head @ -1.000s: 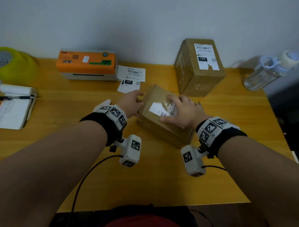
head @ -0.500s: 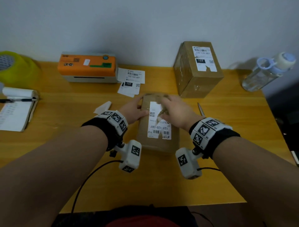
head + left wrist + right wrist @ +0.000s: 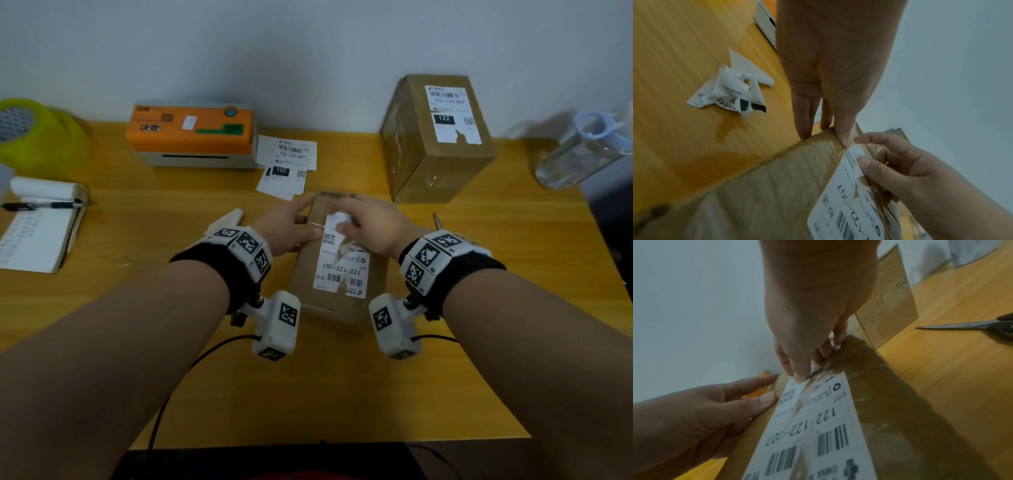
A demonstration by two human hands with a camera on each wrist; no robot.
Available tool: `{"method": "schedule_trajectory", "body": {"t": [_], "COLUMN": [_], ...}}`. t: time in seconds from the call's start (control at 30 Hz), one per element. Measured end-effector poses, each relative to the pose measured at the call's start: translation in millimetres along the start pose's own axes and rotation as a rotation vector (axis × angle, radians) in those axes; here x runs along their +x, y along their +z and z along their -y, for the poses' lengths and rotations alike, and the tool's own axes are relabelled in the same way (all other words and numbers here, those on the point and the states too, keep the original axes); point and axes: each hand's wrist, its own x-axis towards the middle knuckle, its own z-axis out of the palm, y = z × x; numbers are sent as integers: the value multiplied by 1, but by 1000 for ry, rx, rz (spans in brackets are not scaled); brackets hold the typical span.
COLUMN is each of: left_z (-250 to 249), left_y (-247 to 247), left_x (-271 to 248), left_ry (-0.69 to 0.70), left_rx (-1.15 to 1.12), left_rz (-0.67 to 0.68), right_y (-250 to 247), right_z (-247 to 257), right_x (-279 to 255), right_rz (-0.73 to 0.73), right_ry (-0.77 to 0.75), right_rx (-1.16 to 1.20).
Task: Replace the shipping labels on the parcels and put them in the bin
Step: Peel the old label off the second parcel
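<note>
A small brown parcel (image 3: pixel 342 308) lies lengthwise on the wooden table (image 3: pixel 479 342) in front of me. Its old white label (image 3: pixel 337 270) is torn down the middle. My left hand (image 3: pixel 305 219) holds the parcel's far left edge, thumb on top and fingers (image 3: pixel 803 129) down the side. My right hand (image 3: pixel 342 219) pinches the peeled far end of the label (image 3: pixel 795 394) between thumb and finger (image 3: pixel 800 378). A taller parcel (image 3: pixel 438 144) with a torn label stands at the back right. Fresh labels (image 3: pixel 287 157) lie beside the orange printer (image 3: pixel 191 133).
A crumpled peeled label (image 3: pixel 731 94) lies just left of my left hand. Scissors (image 3: pixel 972 326) lie right of the small parcel. A clear bottle (image 3: pixel 582 150) is at the far right. A notebook with a pen (image 3: pixel 37 229) and a yellow-green round container (image 3: pixel 37 137) are at the left.
The small parcel has turned from slanted to lengthwise towards me. My right hand has moved to the label's far end and lifted it slightly.
</note>
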Motion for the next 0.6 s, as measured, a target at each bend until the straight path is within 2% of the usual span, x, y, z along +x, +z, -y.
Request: {"method": "schedule_trajectory", "body": {"t": [0.27, 0.6], "left_z": [0, -1], "left_y": [2, 1], "left_x": [-1, -3], "left_ry": [-3, -27], "left_rx": [19, -43], "left_rz": [-18, 2], "right_y": [11, 10], "right_z": [0, -2], "right_x": [3, -2], "right_rz": [-80, -74], "right_ry": [12, -10], "right_rx": [-55, -9]}}
